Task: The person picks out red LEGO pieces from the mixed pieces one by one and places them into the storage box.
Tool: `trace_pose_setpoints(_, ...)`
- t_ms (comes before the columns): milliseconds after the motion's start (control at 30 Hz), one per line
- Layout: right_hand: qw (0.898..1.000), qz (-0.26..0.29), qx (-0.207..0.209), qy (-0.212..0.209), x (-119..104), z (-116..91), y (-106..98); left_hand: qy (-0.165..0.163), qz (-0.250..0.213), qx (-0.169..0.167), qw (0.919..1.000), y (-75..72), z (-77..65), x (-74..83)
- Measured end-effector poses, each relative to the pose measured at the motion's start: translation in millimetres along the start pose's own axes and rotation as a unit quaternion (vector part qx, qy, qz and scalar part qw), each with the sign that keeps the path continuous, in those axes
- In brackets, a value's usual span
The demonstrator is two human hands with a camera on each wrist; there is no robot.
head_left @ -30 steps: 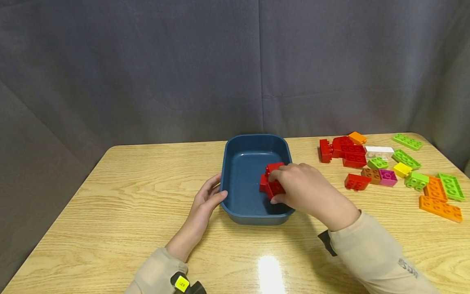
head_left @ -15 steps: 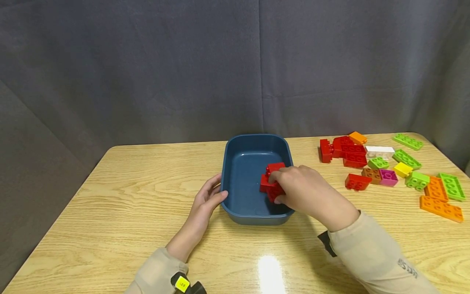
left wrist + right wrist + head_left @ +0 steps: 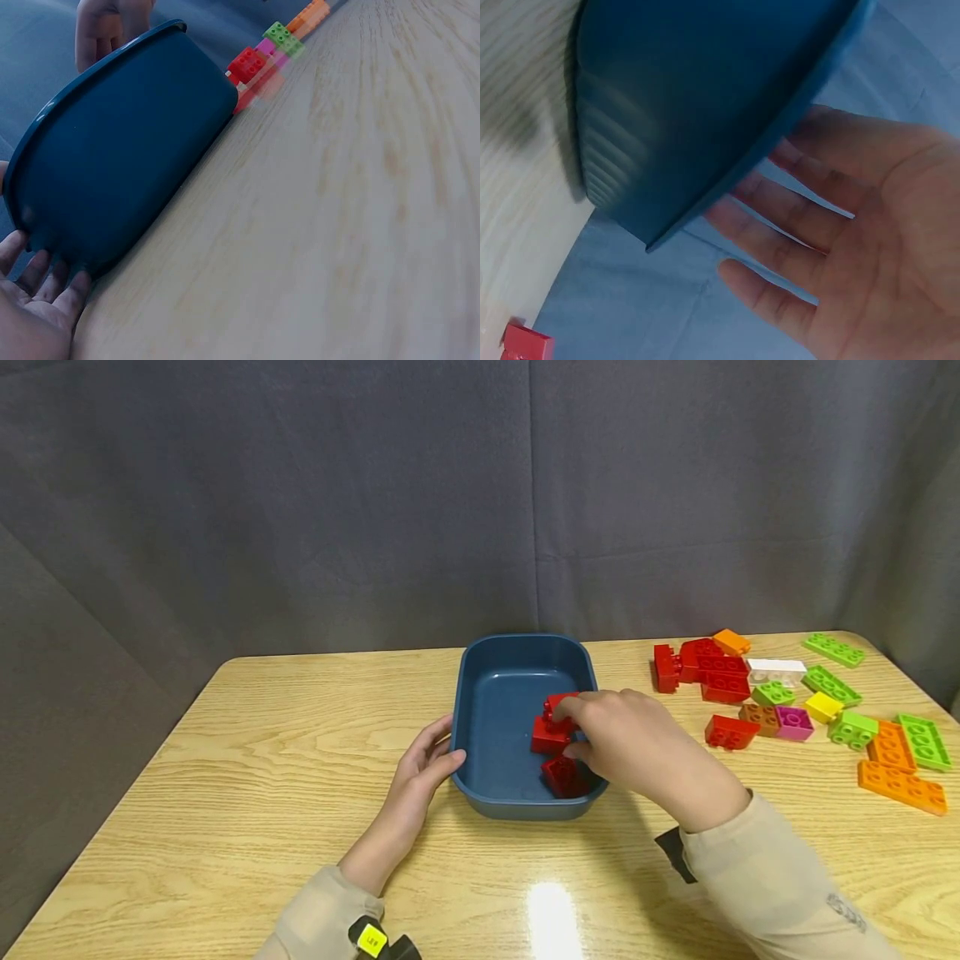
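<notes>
The blue plastic bin stands on the table. My left hand holds its left side, thumb at the rim and fingers against the outer wall; in the left wrist view those fingers spread along the bin. Reaching over the right rim, my right hand has index finger and thumb apart, close to the red bricks inside. One red brick lies near the front right corner, below the thumb. Another red brick is beside the fingertips, and a third is partly hidden by the index finger.
To the right lie several red bricks, a separate red brick, a white brick, a yellow brick and green and orange pieces. A grey curtain hangs behind the table.
My right hand has let go of a red brick, which now lies lower in the bin near the front. The thumb has moved up and away from it. My left hand stays put.
</notes>
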State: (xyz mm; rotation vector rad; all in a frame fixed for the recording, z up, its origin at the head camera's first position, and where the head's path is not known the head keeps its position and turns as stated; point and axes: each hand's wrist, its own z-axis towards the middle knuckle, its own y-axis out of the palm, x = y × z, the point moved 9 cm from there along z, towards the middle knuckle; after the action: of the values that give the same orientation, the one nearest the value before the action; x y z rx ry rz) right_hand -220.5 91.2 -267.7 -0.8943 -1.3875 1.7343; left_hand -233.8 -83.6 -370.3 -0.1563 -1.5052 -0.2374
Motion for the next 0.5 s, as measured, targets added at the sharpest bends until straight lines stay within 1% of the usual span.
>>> trace_pose_setpoints(400,0.999,0.022,-0.003,0.033,19.6,-7.1,-18.8,0.001,0.0,-0.001,1.0,0.4,0.1,0.5)
trace_pose_setpoints(500,0.999,0.021,-0.013,0.046,25.5,-9.6,-20.4,0.0,-0.001,0.001,1.0,0.2,0.0,0.6)
